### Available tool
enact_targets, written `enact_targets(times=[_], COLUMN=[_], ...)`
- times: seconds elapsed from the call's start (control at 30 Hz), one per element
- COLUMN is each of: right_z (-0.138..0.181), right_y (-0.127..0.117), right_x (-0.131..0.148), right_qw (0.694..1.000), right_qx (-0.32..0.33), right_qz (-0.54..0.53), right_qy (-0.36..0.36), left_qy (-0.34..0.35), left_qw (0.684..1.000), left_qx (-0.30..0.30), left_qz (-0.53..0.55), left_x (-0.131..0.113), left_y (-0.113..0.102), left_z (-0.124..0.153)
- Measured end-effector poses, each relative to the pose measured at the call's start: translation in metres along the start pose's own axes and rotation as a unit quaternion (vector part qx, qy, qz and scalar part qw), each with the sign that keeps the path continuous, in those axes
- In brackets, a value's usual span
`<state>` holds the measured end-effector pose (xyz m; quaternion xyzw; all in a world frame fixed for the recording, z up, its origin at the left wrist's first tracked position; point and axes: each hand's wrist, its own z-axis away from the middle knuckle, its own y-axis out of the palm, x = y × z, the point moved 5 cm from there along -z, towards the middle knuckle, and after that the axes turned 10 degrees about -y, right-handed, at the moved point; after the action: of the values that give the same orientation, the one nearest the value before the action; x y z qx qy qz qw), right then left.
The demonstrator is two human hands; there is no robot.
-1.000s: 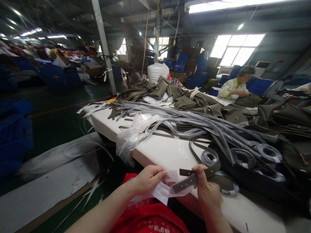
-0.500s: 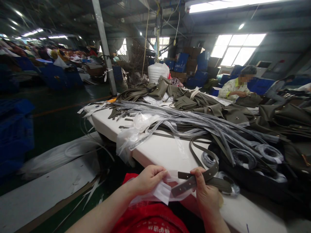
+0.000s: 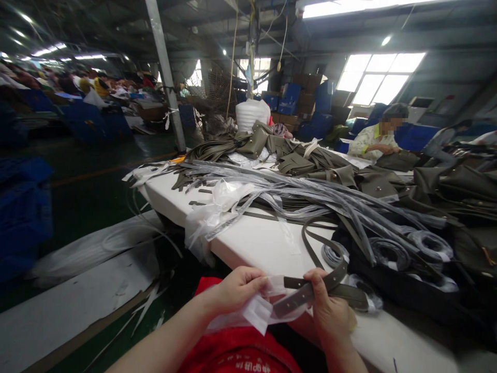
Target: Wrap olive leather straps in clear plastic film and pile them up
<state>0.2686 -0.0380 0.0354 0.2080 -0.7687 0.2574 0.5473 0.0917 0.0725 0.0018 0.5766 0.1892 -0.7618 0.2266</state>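
Note:
My left hand (image 3: 244, 286) pinches the edge of a thin, clear plastic sleeve (image 3: 259, 313) above my lap. Gripped between thumb and fingers of my right hand (image 3: 330, 305) is an olive-brown strap (image 3: 295, 300) with small holes punched near its end. The strap's end reaches toward the plastic and lies partly over or inside it; I cannot tell which. From my right hand the strap loops up and back (image 3: 310, 243) onto the white table. Just beyond that hand lies a coiled, plastic-wrapped strap (image 3: 334, 255).
The white table (image 3: 248, 241) carries long plastic-wrapped straps (image 3: 287, 184), wrapped coils (image 3: 388, 251) and olive bag pieces (image 3: 388, 184). A crumpled plastic bag (image 3: 209, 223) hangs over its near edge. Across the table a person (image 3: 375, 140) handles a bag. Blue crates (image 3: 23, 207) stand at left.
Both hands keep nearly the same place and hold. The plastic at my left hand has shifted and folded slightly; the strap looks almost unmoved.

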Motion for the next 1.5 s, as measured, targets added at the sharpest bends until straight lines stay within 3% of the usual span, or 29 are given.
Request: enact_targets(times=[0.2, 0.73, 0.93, 1.2, 1.33, 1.5], right_z=[0.0, 0.0, 0.001, 0.006, 0.007, -0.002], right_y=[0.0, 0.0, 0.001, 0.008, 0.009, -0.001], right_x=[0.001, -0.005, -0.002, -0.001, -0.001, -0.015], right_qw=[1.0, 1.0, 0.999, 0.987, 0.984, 0.994], right_qx=[0.007, 0.013, 0.025, 0.078, 0.074, 0.05], right_qz=[0.006, 0.002, -0.026, -0.127, -0.14, -0.095], right_qy=[0.004, -0.009, -0.01, 0.056, 0.083, 0.033], left_qy=[-0.029, -0.057, -0.045, -0.05, -0.06, -0.056], left_qw=[0.998, 0.993, 0.994, 0.995, 0.995, 0.996], left_qx=[0.007, 0.044, 0.033, 0.046, 0.05, 0.035], left_qz=[0.06, 0.094, 0.092, 0.077, 0.055, 0.061], left_x=[0.005, 0.015, 0.02, 0.017, 0.017, 0.019], left_y=[0.0, 0.004, 0.001, 0.002, 0.005, 0.004], left_z=[0.001, -0.001, -0.003, -0.001, -0.002, -0.005])
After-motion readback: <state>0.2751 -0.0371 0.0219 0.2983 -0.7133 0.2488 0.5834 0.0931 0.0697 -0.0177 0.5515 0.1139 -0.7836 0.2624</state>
